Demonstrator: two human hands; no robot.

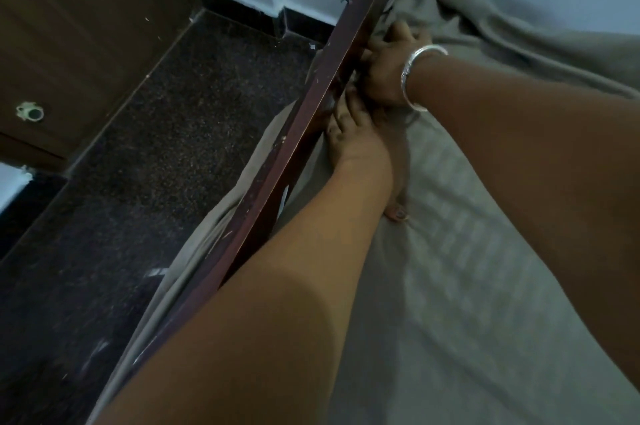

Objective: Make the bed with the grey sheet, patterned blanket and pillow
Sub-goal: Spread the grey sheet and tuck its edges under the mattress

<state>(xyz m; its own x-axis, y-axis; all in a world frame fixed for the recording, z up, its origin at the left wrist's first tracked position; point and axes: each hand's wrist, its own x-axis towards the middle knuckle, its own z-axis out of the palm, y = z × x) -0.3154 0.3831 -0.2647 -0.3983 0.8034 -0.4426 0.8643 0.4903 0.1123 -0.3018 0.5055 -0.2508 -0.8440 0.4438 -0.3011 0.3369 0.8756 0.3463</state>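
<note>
The grey sheet (450,286) covers the mattress and lies bunched in folds at the far end by the wall. Part of it hangs outside the dark wooden bed rail (301,119). My left hand (356,147) presses the sheet into the gap beside the rail, its fingers pointing down into the gap and its thumb spread on the sheet. Just beyond it, my right hand (384,74), with a silver bangle at the wrist, has its fingers curled on the sheet at the rail; its fingertips are hidden. No blanket or pillow is in view.
Left of the bed lies a dark speckled floor (156,165). A brown wooden door or cabinet (79,26) stands at the upper left. Pale walls with a black skirting (242,9) close the far side.
</note>
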